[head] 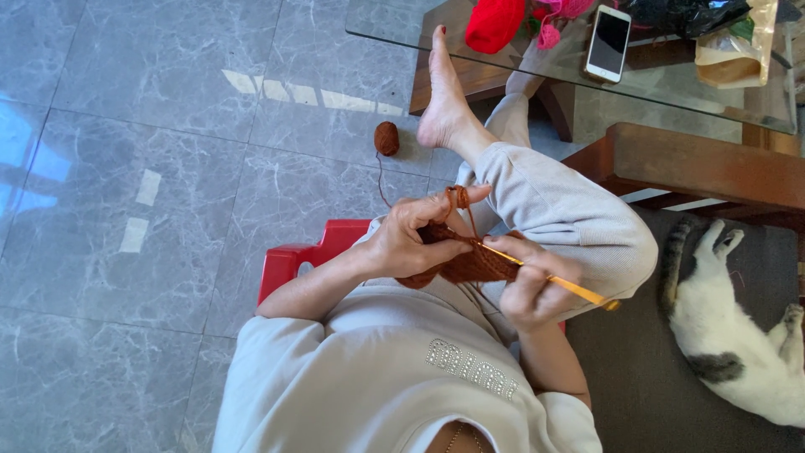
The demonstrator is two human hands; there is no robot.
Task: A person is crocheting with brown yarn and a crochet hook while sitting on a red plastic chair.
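Rust-brown crocheted yarn piece (470, 264): over the lap, pinched closed in left hand (411, 239), strand looped over forefinger. Right hand (532, 281) closed around yellow metal crochet hook (570, 287). Brown yarn ball (386, 138) on grey marble floor (168, 168); crinkled gold bag (738, 46) on glass table (671, 84), contents indiscernible.

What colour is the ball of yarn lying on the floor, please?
Rust brown; the ball of yarn shows best in the head view.

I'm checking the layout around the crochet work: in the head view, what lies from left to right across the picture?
Red chair → brown yarn ball → left hand → brown crochet piece → right hand with the yellow hook → phone → cat.
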